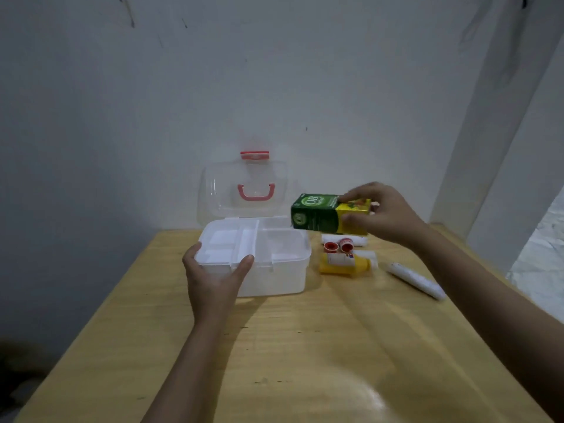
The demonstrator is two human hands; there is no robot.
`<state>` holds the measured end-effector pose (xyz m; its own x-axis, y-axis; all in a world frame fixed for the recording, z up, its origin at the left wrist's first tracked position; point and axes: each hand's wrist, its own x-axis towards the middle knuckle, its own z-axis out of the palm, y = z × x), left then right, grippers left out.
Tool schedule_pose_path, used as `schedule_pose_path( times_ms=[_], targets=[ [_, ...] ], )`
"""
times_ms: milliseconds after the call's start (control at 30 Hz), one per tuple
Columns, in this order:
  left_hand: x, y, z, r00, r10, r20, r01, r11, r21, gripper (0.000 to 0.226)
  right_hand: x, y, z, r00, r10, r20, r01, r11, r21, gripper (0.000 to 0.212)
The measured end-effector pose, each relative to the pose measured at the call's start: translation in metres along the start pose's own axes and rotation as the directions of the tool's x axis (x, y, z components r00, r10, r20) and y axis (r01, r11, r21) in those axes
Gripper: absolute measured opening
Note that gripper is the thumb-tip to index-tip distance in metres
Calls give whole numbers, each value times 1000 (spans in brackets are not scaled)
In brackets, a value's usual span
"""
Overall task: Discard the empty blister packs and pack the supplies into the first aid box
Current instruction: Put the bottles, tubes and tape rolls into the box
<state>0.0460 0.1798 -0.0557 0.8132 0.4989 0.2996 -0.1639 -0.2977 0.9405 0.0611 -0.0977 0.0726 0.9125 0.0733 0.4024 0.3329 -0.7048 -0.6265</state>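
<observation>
White walls back a pale wooden table point(305, 346), and on it sits your first aid box point(268, 270), a white plastic case near the far edge. Its clear lid point(244, 190) stands open and upright against the wall, with a red handle point(256, 192) on it and a red latch point(254, 155) at the top. A white divided tray point(232, 239) rests inside the box, filling the left part.

Your left hand point(213, 279) grasps the near left corner of the box, thumb on the left rim and fingers hooked over the front edge. Your right hand point(384, 213) grips a green and yellow carton point(323, 213), pinching its yellow end between thumb below and fingers on top. You hold the carton in the air, lying on its side, above the table just right of the box's far right corner.

Below the carton, on the table to the right of the box, lie a yellow bottle point(338, 264) on its side, two small red-capped items point(338, 246) just behind it, and a white roll point(360, 239) behind those. A white tube point(415, 280) lies farther right, angled toward the near right, apart from the rest.
</observation>
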Motion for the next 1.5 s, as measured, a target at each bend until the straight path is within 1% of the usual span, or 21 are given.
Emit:
schedule_pose_path(
  times_ms=[67,133,200,267,533,667,767,833,933,1100,1167,1267,1333,1433,1500],
  targets=[
    [0,4,-2,1000,-5,-7,5,1000,19,91,13,-17,12,990,-10,138,14,1000,-25,24],
    [1,7,-4,1000,-14,-6,14,999,37,87,24,-28,27,972,-38,233,67,991,-118,27],
    [2,8,-5,1000,-28,0,28,999,40,84,32,-37,41,953,-61,296,117,977,-177,29],
    [3,8,-6,999,-32,7,32,999,35,83,37,-44,54,939,-68,337,143,969,-200,30],
    [4,8,-6,999,-33,8,32,998,57,84,44,-48,109,900,-101,425,207,955,-212,31],
    [4,7,-7,1000,-30,8,30,998,49,85,49,-43,124,900,-90,427,187,964,-190,31],
    [3,5,-6,1000,-24,4,24,999,42,85,51,-37,132,881,-72,468,222,936,-275,33],
    [3,5,-6,1000,-22,7,22,999,48,86,50,-35,138,883,-64,465,238,915,-326,32],
    [4,4,-6,1000,-17,4,16,999,52,85,50,-33,143,888,-6,459,211,893,-398,29],
    [2,4,-6,1000,-9,5,9,999,49,84,53,-39,142,857,89,507,172,879,-444,31],
    [2,4,-6,1000,-9,2,8,999,45,84,56,-44,140,832,155,533,119,888,-444,31],
    [2,5,-6,1000,-7,6,7,999,37,84,62,-51,137,779,276,562,-27,911,-411,30],
    [1,4,-6,1000,-2,6,2,999,32,83,64,-51,139,753,327,570,-68,901,-427,30],
    [2,3,-6,1000,-1,5,1,1000,26,82,65,-49,146,756,386,529,-120,876,-467,31],
    [2,3,-6,1000,2,9,-3,999,35,83,66,-50,148,755,416,507,-161,867,-472,27]
  ],
)
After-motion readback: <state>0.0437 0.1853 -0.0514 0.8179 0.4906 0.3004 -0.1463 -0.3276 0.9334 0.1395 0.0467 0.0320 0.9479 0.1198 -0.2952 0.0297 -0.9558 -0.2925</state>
